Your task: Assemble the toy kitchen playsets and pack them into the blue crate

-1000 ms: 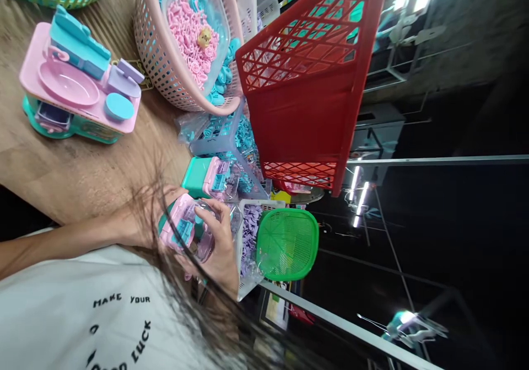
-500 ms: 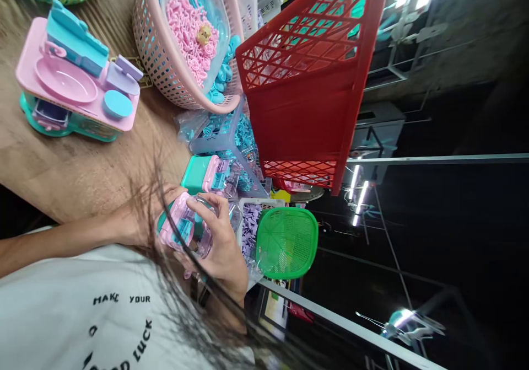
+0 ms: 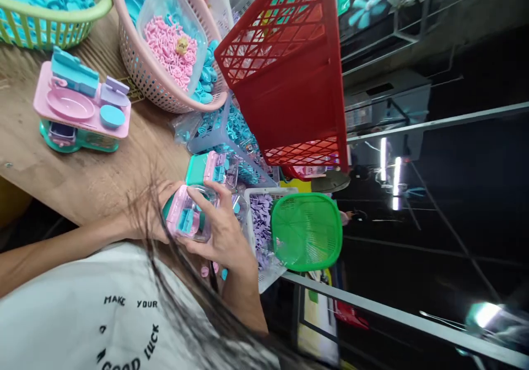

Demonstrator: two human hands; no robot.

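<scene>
A small pink and teal toy kitchen (image 3: 178, 211) with a clear plastic cover is held between both hands, near my shirt. My left hand (image 3: 165, 207) wraps round its teal base side, partly behind strands of hair. The fingers of my right hand (image 3: 221, 226) are curved round the clear cover. Just beyond stands a second toy kitchen (image 3: 197, 170) with a teal base and clear cover. Farther off on the wooden table (image 3: 140, 133), a larger toy kitchen (image 3: 82, 105) carries a pink sink, a blue panel and a blue round piece.
A pink basket (image 3: 152, 83) holds pink and blue parts. A green basket (image 3: 53, 25) of blue parts stands at the top left. Beyond are a tall red crate (image 3: 293, 105), a bluish crate (image 3: 210, 135), a white tray (image 3: 250, 193) of purple pieces and a bright green basket (image 3: 308, 232).
The view has shifted, showing more of the green basket at the top left. The held toy has turned slightly, and small pink and blue pieces now show below my right hand.
</scene>
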